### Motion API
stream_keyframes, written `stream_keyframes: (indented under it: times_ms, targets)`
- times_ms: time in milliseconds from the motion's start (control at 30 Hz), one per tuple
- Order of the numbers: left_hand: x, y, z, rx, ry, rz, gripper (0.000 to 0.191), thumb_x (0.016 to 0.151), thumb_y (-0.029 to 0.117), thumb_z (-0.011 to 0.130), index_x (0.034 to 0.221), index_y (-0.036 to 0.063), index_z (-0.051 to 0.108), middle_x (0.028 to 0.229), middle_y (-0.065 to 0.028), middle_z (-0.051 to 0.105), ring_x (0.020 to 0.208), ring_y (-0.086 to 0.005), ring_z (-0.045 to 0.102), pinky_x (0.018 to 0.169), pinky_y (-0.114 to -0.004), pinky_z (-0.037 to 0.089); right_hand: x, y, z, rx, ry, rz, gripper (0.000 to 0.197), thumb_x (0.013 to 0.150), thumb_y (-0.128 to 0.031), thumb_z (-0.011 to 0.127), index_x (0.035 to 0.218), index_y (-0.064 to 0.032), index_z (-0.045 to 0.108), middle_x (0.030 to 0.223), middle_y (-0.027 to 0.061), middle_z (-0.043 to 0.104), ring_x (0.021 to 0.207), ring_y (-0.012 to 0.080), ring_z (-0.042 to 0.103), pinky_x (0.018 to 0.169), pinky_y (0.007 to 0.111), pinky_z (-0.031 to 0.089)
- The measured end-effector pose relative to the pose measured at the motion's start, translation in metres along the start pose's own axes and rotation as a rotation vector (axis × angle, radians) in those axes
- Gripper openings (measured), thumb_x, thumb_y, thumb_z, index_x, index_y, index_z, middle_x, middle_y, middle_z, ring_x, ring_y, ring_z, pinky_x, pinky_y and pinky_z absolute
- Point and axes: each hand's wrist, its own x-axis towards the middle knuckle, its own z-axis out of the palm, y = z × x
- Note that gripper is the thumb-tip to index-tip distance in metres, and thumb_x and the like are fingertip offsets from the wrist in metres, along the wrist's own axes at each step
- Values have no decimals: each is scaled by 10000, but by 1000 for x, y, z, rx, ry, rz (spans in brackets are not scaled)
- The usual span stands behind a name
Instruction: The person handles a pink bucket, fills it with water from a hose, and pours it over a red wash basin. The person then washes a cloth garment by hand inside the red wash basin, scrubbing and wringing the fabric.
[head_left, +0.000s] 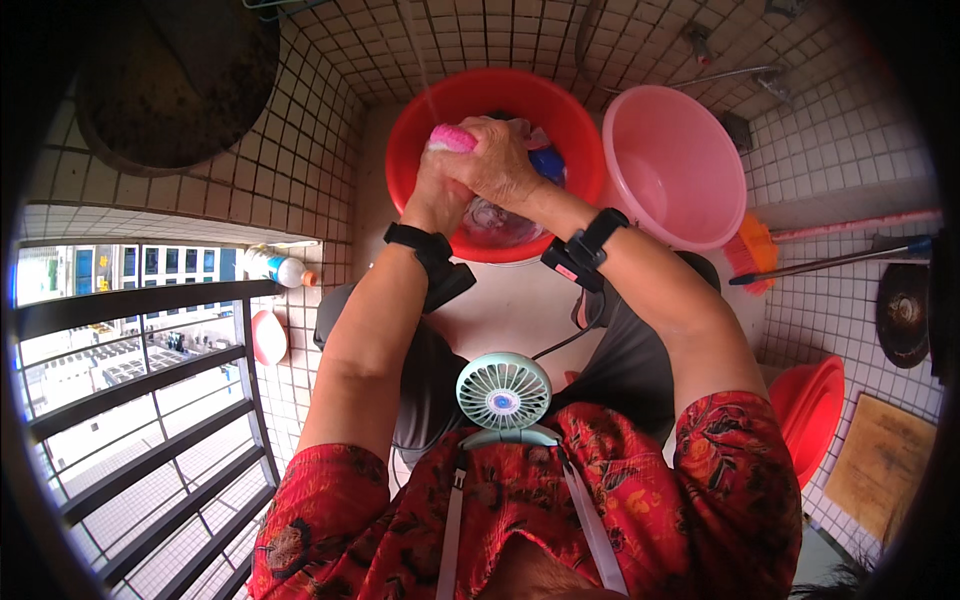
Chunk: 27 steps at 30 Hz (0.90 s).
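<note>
Both hands are pressed together above a red plastic basin (409, 97). My right hand (499, 154) wraps over my left hand (444, 180). A bunched pink and white cloth (453, 139) sticks out from between them, squeezed in both hands; most of it is hidden by the fingers. Below, the basin holds a blue item (549, 163), some pink fabric (534, 137) and water (502, 223). A thin stream of water (427, 82) falls from above just beside the cloth.
A pink basin (675, 165) stands right of the red one. Farther right are an orange broom head (750, 251), a metal pole (832, 262), a red basin (814, 420) and a wooden board (881, 461). Black railing (142, 300) and a plastic bottle (281, 268) are left. A fan (504, 401) hangs at my chest.
</note>
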Motion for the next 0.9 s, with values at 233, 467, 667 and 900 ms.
stream_keyframes:
  times_ms: [233, 467, 667, 900]
  targets:
    - [14, -5, -7, 170, 257, -15, 311, 921, 193, 280, 1071, 24, 494, 1031, -107, 560, 897, -247, 552, 786, -378, 458, 5, 45, 0, -241, -95, 509, 368, 692, -405, 615, 775, -47, 637, 773, 155, 631, 724, 316, 610, 650, 370, 474]
    - [10, 8, 14, -177, 132, -133, 750, 854, 601, 248, 1280, -11, 320, 1301, -193, 364, 1205, -349, 336, 1002, -495, 229, 4, 47, 1, -140, -37, 510, 557, 608, -399, 738, 920, 46, 619, 802, 145, 639, 760, 229, 622, 684, 323, 480]
    - [4, 20, -8, 106, 460, -212, 706, 862, 571, 235, 1294, 17, 304, 1232, -213, 420, 1073, -393, 453, 848, -665, 296, 31, 43, -36, 1007, 35, 941, 152, 635, -17, 676, 777, -12, 621, 734, 80, 613, 642, 172, 605, 559, 304, 496]
    - [6, 14, -18, 77, 222, -212, 607, 836, 577, 181, 1002, 108, 528, 891, -95, 574, 774, -329, 533, 782, -650, 353, 54, 2, -53, 1548, -124, 1063, 193, 708, -129, 648, 869, -44, 583, 836, 78, 607, 762, 224, 589, 588, 428, 526]
